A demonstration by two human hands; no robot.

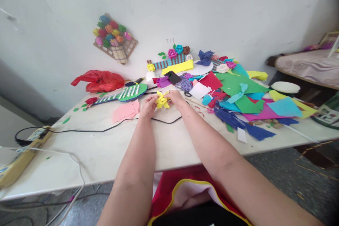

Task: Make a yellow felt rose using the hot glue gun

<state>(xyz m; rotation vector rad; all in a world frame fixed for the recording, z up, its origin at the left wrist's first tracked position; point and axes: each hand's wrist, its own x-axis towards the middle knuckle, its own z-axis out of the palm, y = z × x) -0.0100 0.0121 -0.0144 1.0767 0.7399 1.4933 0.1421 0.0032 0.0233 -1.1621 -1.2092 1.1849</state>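
Between my two hands, just above the table, is a yellow paper flower with spread petals. My left hand pinches its left side, and my right hand grips its right edge with the fingers closed. Left of the hands lie pink paper sheets. Behind them rests a green guitar-shaped piece with white strips, and a red paper flower at its far left end. A black cord runs across the table beneath my wrists.
Colourful paper scraps are heaped on the right. A red plastic bag lies at the back left, near a dark phone and purple yarn. A power strip sits at the left edge. A flower decoration hangs on the wall.
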